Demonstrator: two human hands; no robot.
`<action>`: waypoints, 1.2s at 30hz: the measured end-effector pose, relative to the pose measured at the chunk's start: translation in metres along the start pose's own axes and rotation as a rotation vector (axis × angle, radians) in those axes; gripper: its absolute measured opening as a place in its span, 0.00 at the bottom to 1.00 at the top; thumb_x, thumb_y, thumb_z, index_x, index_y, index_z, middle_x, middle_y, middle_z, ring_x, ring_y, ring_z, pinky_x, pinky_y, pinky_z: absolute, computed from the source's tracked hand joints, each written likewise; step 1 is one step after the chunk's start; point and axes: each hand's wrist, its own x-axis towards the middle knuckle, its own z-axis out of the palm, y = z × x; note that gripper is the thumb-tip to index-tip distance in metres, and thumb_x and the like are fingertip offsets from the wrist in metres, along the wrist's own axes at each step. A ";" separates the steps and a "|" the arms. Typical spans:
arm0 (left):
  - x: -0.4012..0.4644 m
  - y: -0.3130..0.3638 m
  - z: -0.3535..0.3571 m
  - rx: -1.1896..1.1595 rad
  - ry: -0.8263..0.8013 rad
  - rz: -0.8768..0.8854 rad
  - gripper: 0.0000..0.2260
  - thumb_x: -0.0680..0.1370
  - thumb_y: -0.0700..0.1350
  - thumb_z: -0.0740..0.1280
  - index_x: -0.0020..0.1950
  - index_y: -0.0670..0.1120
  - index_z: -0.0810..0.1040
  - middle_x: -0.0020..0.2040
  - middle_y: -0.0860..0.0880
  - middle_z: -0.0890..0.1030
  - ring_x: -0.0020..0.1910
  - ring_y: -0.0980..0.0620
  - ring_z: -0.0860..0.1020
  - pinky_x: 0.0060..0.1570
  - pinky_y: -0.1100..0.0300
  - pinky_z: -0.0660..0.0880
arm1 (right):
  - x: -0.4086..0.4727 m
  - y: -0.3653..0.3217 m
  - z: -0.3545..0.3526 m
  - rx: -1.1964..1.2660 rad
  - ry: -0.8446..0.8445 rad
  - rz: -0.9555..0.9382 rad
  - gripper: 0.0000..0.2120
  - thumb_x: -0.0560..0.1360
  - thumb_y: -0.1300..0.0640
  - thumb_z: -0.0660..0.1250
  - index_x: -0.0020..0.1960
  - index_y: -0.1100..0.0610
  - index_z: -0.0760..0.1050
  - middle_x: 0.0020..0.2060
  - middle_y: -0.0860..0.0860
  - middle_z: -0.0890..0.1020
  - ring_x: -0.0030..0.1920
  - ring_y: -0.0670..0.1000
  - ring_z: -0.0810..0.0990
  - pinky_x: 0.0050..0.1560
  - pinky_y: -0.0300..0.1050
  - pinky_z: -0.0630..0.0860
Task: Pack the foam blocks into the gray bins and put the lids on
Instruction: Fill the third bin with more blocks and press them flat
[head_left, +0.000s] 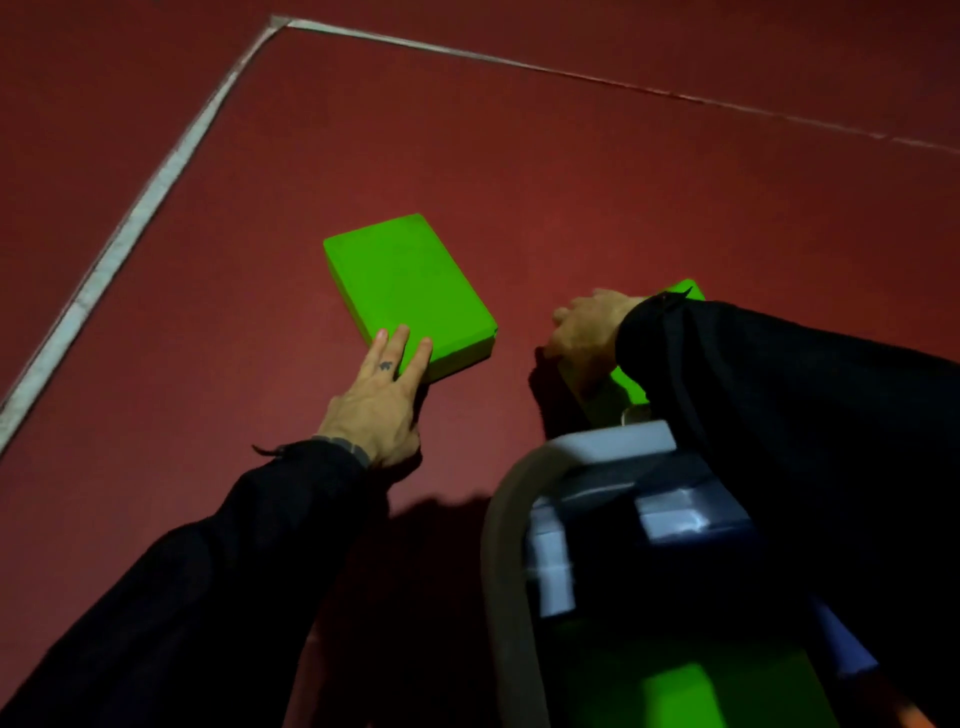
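the left hand (382, 395) lay with straight fingers on the near corner of a green foam block (405, 291) lying flat on the red floor (467, 156) at mid-frame. right of it, the right hand (584, 332) curled round a second green foam block (631, 387), mostly hidden by the dark sleeve (779, 415). the gray bin (501, 545), lower right, held green and pale blue blocks.
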 end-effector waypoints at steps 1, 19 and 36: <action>0.000 0.001 0.000 -0.006 0.012 0.003 0.47 0.74 0.45 0.68 0.83 0.55 0.39 0.82 0.54 0.33 0.81 0.49 0.34 0.66 0.32 0.69 | -0.008 0.004 0.004 0.005 -0.060 0.012 0.33 0.74 0.38 0.71 0.76 0.42 0.67 0.75 0.52 0.68 0.75 0.58 0.67 0.72 0.57 0.67; 0.004 0.000 0.013 -0.025 0.078 0.007 0.45 0.74 0.47 0.69 0.83 0.55 0.43 0.83 0.53 0.38 0.81 0.48 0.36 0.70 0.31 0.64 | -0.071 0.028 0.018 0.362 -0.056 -0.077 0.31 0.81 0.52 0.65 0.82 0.48 0.59 0.73 0.56 0.72 0.69 0.59 0.74 0.62 0.49 0.69; 0.007 0.029 -0.011 0.037 0.284 -0.078 0.23 0.74 0.41 0.69 0.66 0.46 0.65 0.66 0.38 0.64 0.55 0.29 0.74 0.47 0.36 0.76 | -0.159 0.019 0.030 1.155 0.889 0.352 0.44 0.63 0.28 0.73 0.72 0.44 0.64 0.58 0.54 0.75 0.58 0.60 0.77 0.57 0.56 0.76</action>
